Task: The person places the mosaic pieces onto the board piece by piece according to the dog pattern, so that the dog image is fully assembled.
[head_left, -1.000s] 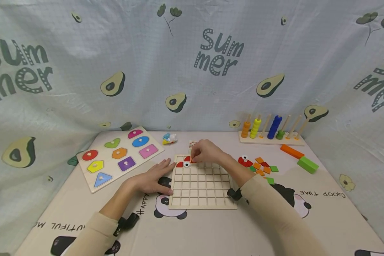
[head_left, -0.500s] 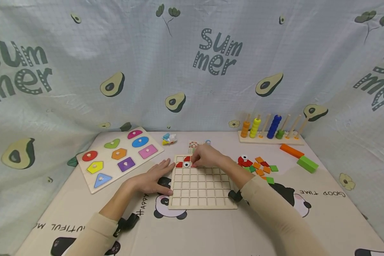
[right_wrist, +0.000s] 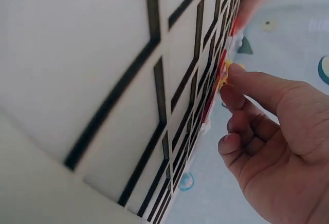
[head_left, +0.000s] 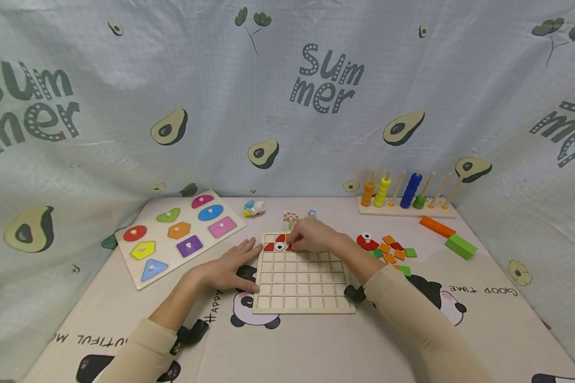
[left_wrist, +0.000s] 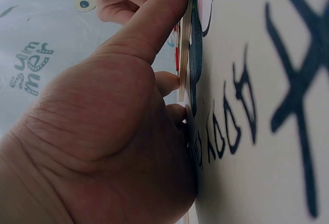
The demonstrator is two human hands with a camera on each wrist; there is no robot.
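Note:
The wooden grid board (head_left: 297,282) lies flat on the table. Its far left corner holds several red pieces, an orange piece (head_left: 288,237) and a white eye piece (head_left: 280,247). My right hand (head_left: 311,235) is over that corner, with thumb and index fingertips together at a red tile (head_left: 289,247) right of the eye. In the right wrist view, the other fingers of the right hand (right_wrist: 282,131) are curled, and the tile is partly hidden. My left hand (head_left: 230,267) rests spread along the board's left edge; in the left wrist view its thumb (left_wrist: 149,29) touches that edge.
Loose red, orange and green tiles (head_left: 390,250) lie right of the board. Behind it is a small patterned card (head_left: 289,219). A shape puzzle (head_left: 179,234) stands left. A bead rack (head_left: 407,208) and orange and green blocks (head_left: 461,246) are at right.
The right hand has shifted slightly at the board's far left corner. A red tile now shows beside the eye, below an orange piece in the top row. The left hand has stayed put.

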